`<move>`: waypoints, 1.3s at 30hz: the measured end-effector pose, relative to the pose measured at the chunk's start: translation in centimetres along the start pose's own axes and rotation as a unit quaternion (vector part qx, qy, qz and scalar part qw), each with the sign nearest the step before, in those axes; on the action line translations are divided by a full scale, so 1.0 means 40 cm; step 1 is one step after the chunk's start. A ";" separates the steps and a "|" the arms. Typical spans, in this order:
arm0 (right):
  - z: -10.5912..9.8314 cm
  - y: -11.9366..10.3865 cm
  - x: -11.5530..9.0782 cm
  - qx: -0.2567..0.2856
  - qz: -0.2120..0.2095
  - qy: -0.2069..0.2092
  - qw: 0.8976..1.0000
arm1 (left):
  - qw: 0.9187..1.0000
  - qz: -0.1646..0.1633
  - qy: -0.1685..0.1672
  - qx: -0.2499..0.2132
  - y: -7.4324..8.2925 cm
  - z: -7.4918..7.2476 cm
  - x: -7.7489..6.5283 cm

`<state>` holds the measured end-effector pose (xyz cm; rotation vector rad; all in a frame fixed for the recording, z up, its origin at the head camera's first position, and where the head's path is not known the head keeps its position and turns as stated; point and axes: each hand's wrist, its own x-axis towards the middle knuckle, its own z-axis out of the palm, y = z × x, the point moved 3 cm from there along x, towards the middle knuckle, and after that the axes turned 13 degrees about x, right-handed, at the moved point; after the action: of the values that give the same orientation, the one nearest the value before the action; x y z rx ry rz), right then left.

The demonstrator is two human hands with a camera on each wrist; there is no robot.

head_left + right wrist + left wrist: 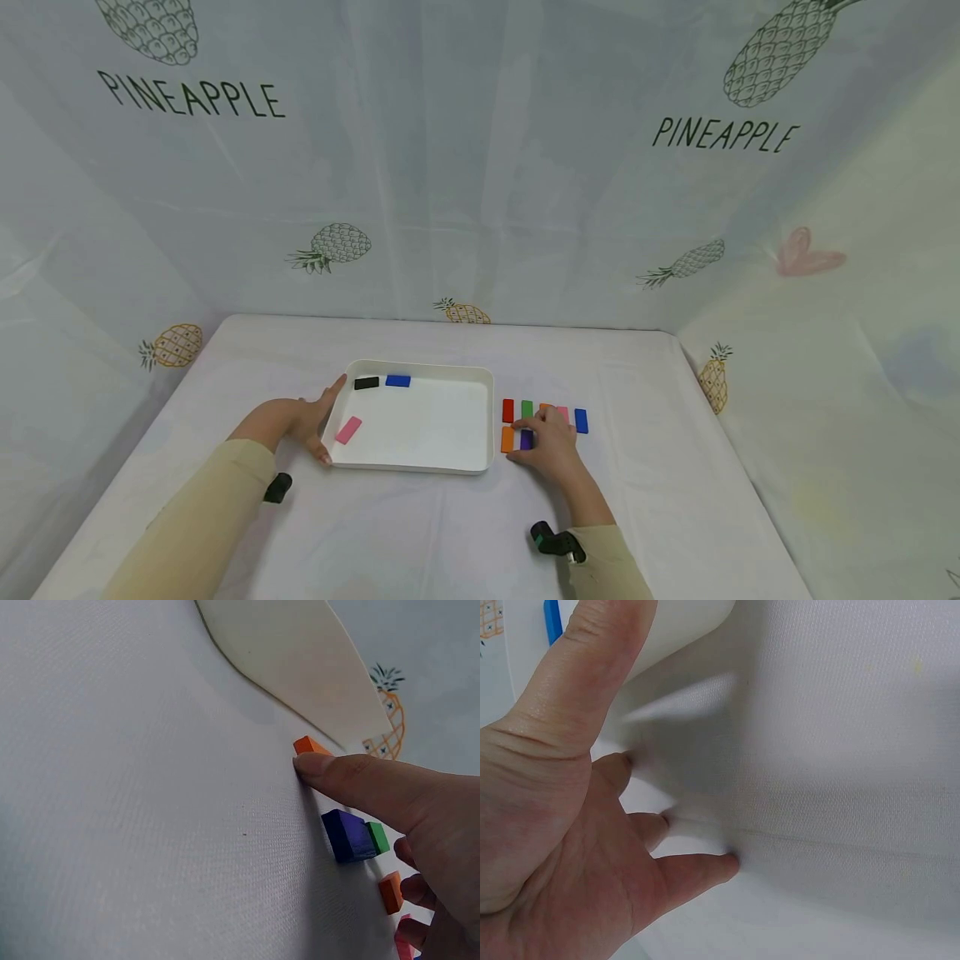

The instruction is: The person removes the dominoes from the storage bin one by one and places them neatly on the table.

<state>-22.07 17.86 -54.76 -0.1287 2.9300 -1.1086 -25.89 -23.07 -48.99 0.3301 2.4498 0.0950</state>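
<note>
Beside the left wall of a white rectangular tray (420,469), my left hand (306,425) has its fingers and thumb spread against the rim. Inside the tray lie a black block (367,383), a blue block (398,381) and a tilted pink block (348,430). To the right of the tray, my right hand (551,446) pinches an orange block (507,440) lengthwise between thumb and index finger. In the right wrist view the thumb touches the end of that orange block (306,745); the index fingertip is hidden there. A purple block (349,836) lies just beside it.
Around my right hand lie a red block (508,410), a green block (527,409), another blue block (581,421), and partly covered orange and pink blocks. A white cloth covers the table (390,533). Pineapple-print curtains (480,167) stand behind and at both sides.
</note>
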 end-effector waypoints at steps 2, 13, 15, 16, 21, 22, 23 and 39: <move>0.000 -0.001 0.001 0.000 0.001 -0.004 1.000 | 1.000 0.001 0.001 0.001 0.000 0.000 -0.001; -0.014 -0.034 -0.002 0.062 -0.017 0.014 0.998 | 1.000 -0.009 0.002 0.012 -0.004 0.002 0.002; -0.022 -0.066 -0.005 0.121 -0.031 0.014 0.992 | 1.000 -0.012 0.000 0.017 -0.005 0.001 0.002; -0.024 -0.085 -0.008 0.151 -0.037 0.010 0.988 | 1.000 -0.013 0.000 0.020 -0.005 0.001 0.003; -0.012 -0.168 -0.015 0.239 -0.061 -0.024 0.969 | 1.000 -0.012 -0.004 0.025 -0.007 0.002 0.008; -0.004 -0.179 -0.015 0.244 -0.065 -0.031 0.967 | 1.000 -0.011 -0.004 0.025 -0.007 0.003 0.009; 0.004 -0.190 -0.015 0.248 -0.069 -0.037 0.965 | 1.000 -0.012 -0.005 0.025 -0.008 0.004 0.011; 0.156 -0.355 0.005 0.328 -0.070 -0.135 0.932 | 1.000 -0.005 -0.001 0.008 -0.008 0.002 0.001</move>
<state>-21.02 3.11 -50.04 -0.4407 2.2006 -1.8469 -25.95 -23.38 -49.15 0.3255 2.4509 0.0714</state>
